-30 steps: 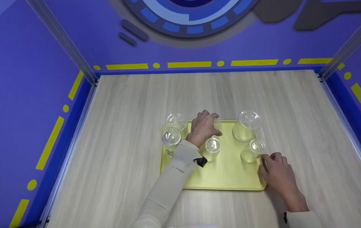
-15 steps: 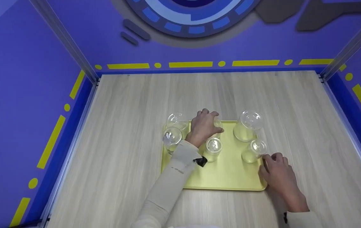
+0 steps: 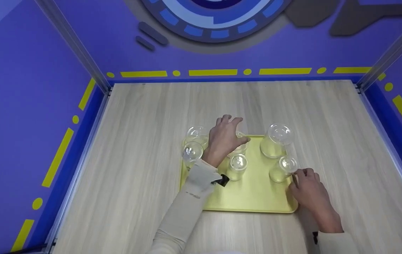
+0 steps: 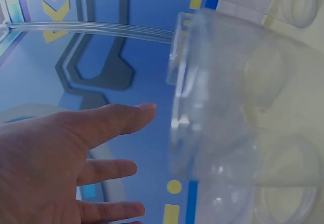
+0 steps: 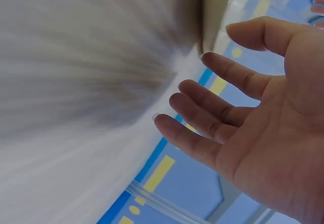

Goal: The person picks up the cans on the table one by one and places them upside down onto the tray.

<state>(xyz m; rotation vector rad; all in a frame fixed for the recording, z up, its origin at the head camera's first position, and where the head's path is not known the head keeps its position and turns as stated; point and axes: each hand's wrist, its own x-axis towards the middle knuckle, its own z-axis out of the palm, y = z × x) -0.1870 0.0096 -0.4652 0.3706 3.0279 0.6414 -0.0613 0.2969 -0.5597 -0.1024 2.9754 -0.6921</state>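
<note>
A yellow tray [image 3: 250, 197] carries several clear glasses in two rows. My left hand [image 3: 223, 139] is over the back row, fingers spread beside the back middle glass [image 3: 239, 147], which it partly hides. In the left wrist view that left hand [image 4: 45, 168] has its thumb and fingers extended, apart from a large, near clear glass [image 4: 223, 97]. Just in front of it stands the front middle glass [image 3: 237, 167]. At the tray's right edge, by the front right glass [image 3: 282, 170], is my right hand [image 3: 312, 192]; its fingers are loosely bent in the right wrist view and hold nothing.
On the tray's left are a back left glass [image 3: 196, 135] and a front left glass [image 3: 192, 152]. The back right glass [image 3: 274, 143] stands at the far right corner. A pale wooden table [image 3: 144, 148] lies under the tray, with blue walls [image 3: 208, 58] around it.
My left hand has let go of the back middle glass: its fingers have spread and moved slightly back and upward. The right hand has stayed almost in place by the tray's edge.
</note>
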